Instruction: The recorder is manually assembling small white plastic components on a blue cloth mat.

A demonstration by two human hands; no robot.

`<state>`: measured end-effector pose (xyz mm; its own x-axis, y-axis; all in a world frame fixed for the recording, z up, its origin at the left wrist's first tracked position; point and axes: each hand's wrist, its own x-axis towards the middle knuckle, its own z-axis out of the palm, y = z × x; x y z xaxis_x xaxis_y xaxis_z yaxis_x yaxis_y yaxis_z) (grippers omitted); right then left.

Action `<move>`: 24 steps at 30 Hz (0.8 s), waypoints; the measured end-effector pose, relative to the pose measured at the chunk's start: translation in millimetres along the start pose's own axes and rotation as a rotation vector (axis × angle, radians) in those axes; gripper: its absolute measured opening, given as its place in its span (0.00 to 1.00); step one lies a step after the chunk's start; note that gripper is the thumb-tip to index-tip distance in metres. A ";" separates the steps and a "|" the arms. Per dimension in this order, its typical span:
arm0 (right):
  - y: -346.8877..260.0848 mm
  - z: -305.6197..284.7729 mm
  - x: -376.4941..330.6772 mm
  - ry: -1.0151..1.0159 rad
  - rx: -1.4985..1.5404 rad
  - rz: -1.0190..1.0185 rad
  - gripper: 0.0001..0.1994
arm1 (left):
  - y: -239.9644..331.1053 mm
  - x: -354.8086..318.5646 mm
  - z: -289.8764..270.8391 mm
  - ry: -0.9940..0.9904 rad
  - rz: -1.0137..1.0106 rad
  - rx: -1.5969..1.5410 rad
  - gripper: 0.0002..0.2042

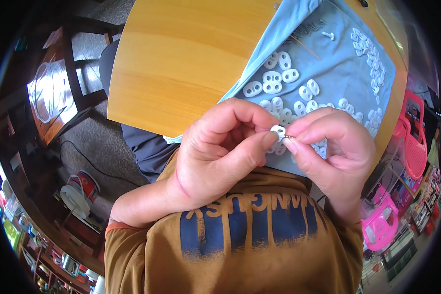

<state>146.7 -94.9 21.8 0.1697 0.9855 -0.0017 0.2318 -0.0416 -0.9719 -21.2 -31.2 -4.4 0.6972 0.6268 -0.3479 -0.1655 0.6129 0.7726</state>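
My left hand (225, 147) pinches a small white plastic piece (278, 130) with a hole in it between thumb and fingers. My right hand (330, 144) is closed, thumb and forefinger gripping a thin, dark screw (289, 137) that meets the white piece. Both hands work close together above the near part of a light blue cloth (328, 63). Just beyond them lie several white oval pieces with two holes (272, 87), some partly hidden by my fingers.
Smaller white parts (372, 61) lie in a heap at the cloth's right side. A pile of dark screws (309, 28) sits at its far edge. The wooden tabletop (186, 59) extends left. Pink plastic chairs (381, 220) stand at right, and a clear round container (49, 93) at far left.
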 end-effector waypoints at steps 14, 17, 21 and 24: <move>-7.4 -0.8 -1.3 -0.083 -0.093 0.017 0.11 | 0.0 -1.1 -0.6 0.012 0.034 0.016 0.06; -3.1 7.0 0.5 0.072 -0.167 -0.099 0.08 | 0.9 -0.7 0.3 0.021 0.023 -0.031 0.05; -4.2 7.5 0.2 0.095 -0.207 -0.130 0.08 | -2.2 -0.5 -1.2 0.006 0.162 0.209 0.06; -6.3 5.3 0.8 0.032 -0.174 -0.076 0.07 | -5.6 7.7 -8.6 -0.069 0.673 0.701 0.06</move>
<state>140.2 -93.0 26.6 0.1753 0.9813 0.0799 0.4064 0.0018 -0.9137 -20.9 -25.6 -16.0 0.6517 0.6980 0.2969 -0.1075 -0.3025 0.9471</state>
